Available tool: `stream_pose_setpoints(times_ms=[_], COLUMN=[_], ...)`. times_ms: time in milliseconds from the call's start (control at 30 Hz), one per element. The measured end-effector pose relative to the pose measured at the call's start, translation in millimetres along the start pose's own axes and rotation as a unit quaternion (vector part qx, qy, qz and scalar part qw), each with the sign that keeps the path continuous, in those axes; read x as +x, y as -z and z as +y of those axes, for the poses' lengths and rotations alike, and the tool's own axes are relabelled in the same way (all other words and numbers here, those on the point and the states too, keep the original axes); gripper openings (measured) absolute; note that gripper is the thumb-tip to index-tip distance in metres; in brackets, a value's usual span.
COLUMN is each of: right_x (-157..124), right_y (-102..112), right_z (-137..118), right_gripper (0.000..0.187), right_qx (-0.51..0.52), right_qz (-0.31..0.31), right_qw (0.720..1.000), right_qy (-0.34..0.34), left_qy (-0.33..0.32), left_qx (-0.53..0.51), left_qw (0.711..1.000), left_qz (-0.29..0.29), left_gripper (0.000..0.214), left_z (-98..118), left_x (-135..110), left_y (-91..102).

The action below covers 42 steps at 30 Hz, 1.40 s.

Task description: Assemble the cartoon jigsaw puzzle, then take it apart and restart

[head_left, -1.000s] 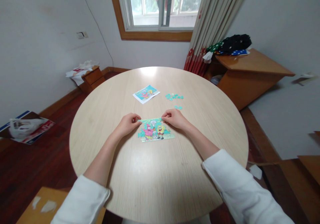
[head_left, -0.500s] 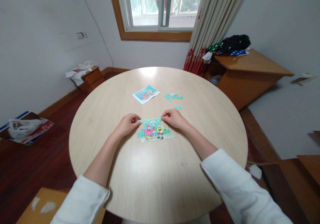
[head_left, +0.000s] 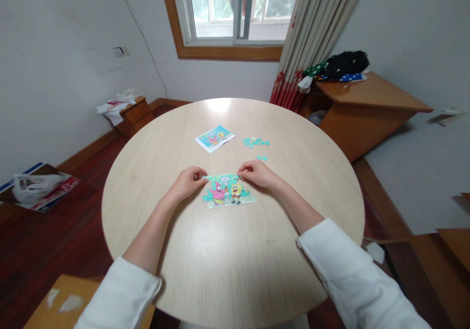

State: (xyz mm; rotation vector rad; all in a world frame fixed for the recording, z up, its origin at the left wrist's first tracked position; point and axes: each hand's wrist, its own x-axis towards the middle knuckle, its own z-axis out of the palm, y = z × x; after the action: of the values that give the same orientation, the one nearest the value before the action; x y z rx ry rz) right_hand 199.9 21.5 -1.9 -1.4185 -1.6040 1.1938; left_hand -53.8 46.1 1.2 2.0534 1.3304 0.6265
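Note:
A partly assembled cartoon jigsaw puzzle (head_left: 228, 192) lies flat on the round light-wood table (head_left: 235, 260). My left hand (head_left: 188, 182) is curled at the puzzle's top left corner, fingertips pinched on its upper edge. My right hand (head_left: 257, 173) is curled at the top right corner, fingertips pinched on the same upper edge. Both forearms rest on the table, white sleeves pushed back.
A printed reference picture (head_left: 215, 138) lies farther back on the table. Loose teal puzzle pieces (head_left: 255, 142) sit to its right, with one more small piece (head_left: 262, 158) nearer my right hand. A wooden desk (head_left: 367, 104) with clothes stands at the right, a window behind.

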Motion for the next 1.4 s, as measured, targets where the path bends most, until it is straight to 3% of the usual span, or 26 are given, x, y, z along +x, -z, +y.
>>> stream_pose_setpoints(times_ms=[433, 633, 800, 1067, 1400], right_x=[0, 3, -6, -18, -20], right_y=[2, -2, -22, -56, -60], right_z=[2, 2, -13, -27, -25], right_gripper=[0.01, 0.015, 0.018, 0.017, 0.03], right_qx=[0.01, -0.012, -0.018, 0.082, 0.18], right_qz=[-0.01, 0.052, 0.078, 0.011, -0.023], right_qw=[1.0, 0.997, 0.992, 0.99, 0.981], right_qy=[0.007, 0.056, 0.095, 0.111, 0.07], left_qy=[-0.011, -0.008, -0.006, 0.006, 0.039], left_qx=[0.009, 0.001, -0.079, -0.312, -0.312], left_qw=[1.0, 1.0, 0.995, 0.946, 0.949], left_qz=[0.003, 0.03, 0.058, -0.084, -0.034], left_gripper=[0.023, 0.023, 0.023, 0.034, 0.035], left_z=[2, 0, 6, 32, 29], left_x=[-2, 1, 1, -12, -7], left_y=[1.1, -2.2, -3.6, -8.2, -8.8])
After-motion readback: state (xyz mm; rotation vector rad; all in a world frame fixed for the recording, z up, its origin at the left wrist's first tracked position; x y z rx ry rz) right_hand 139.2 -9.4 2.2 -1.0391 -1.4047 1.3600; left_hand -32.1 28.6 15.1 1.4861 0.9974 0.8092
